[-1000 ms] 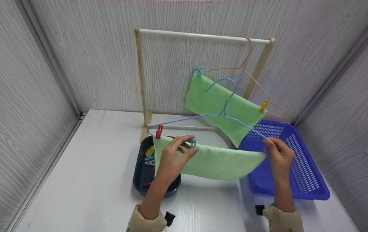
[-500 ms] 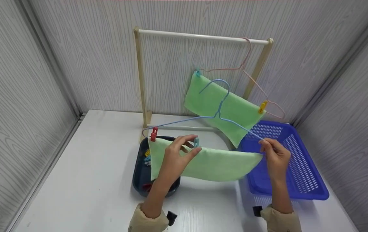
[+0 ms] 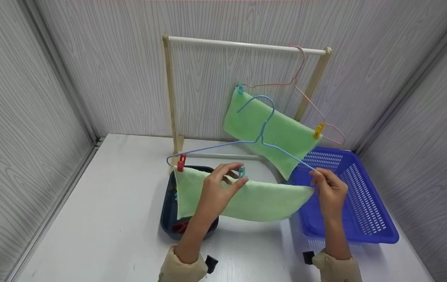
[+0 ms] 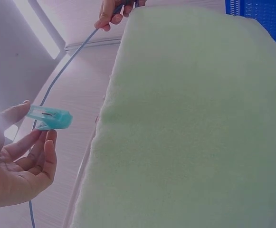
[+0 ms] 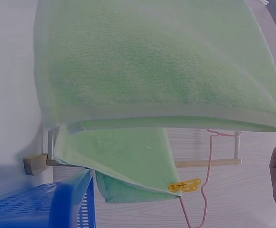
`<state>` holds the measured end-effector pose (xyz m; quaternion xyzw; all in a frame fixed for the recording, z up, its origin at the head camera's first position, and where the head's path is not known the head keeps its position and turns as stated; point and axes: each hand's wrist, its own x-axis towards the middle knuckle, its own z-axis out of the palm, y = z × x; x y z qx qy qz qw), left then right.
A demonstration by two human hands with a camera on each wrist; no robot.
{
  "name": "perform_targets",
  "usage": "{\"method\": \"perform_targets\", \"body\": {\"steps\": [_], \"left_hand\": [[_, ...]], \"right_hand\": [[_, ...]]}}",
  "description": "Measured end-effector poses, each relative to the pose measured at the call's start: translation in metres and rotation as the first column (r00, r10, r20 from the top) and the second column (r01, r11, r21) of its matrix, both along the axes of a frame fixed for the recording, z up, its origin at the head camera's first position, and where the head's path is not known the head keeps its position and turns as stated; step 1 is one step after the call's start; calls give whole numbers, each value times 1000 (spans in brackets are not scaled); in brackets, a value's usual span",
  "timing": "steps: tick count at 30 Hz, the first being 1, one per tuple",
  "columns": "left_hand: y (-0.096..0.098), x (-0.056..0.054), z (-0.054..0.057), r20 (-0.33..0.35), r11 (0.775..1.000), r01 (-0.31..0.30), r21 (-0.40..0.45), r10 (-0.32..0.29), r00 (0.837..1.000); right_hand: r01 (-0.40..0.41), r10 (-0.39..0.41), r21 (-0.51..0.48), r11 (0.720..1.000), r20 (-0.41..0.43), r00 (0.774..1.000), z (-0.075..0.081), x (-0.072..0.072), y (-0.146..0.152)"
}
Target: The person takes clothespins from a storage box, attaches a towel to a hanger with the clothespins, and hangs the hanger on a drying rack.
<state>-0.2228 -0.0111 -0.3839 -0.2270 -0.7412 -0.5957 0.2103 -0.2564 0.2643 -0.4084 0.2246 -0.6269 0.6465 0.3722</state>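
My left hand (image 3: pixel 218 192) pinches a teal clothespin (image 4: pixel 50 118) between thumb and fingertips, in front of a light green towel (image 3: pixel 262 199). In the left wrist view the clothespin is apart from the towel's edge. My right hand (image 3: pixel 330 191) grips the right arm of a blue wire hanger (image 3: pixel 223 145) together with the towel's right corner. A red clothespin (image 3: pixel 181 162) fastens the towel's other corner near the hanger's left end. The hanger's hook points up and stands free of the rack.
Behind, a rack's white rod (image 3: pixel 231 43) bears a pink hanger (image 3: pixel 300 74) with another green towel (image 3: pixel 274 125), clipped by a teal and a yellow clothespin (image 3: pixel 318 130). A blue basket (image 3: pixel 364 203) stands at right. A dark tray (image 3: pixel 168 211) of clothespins is partly hidden at left.
The blue hanger, its towel and my right hand have shifted a little left. My left hand with the teal clothespin has moved slightly right along the towel's top edge.
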Motion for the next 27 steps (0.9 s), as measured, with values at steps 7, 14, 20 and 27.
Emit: {"method": "perform_targets", "body": {"steps": [7, 14, 20, 27], "left_hand": [[3, -2, -1, -1, 1000, 3, -4, -3, 1000], [7, -3, -1, -4, 1000, 19, -5, -19, 1000], [9, -1, 1, 16, 1000, 26, -13, -26, 1000], [13, -2, 1, 13, 999, 25, -22, -25, 1000]], "right_hand": [[12, -11, -12, 1000, 16, 1000, -1, -1, -7], [1, -1, -9, 1000, 33, 999, -4, -1, -13], [-3, 4, -16, 1000, 34, 999, -6, -1, -16], [-10, 11, -22, 1000, 43, 999, -5, -1, -20]]}}
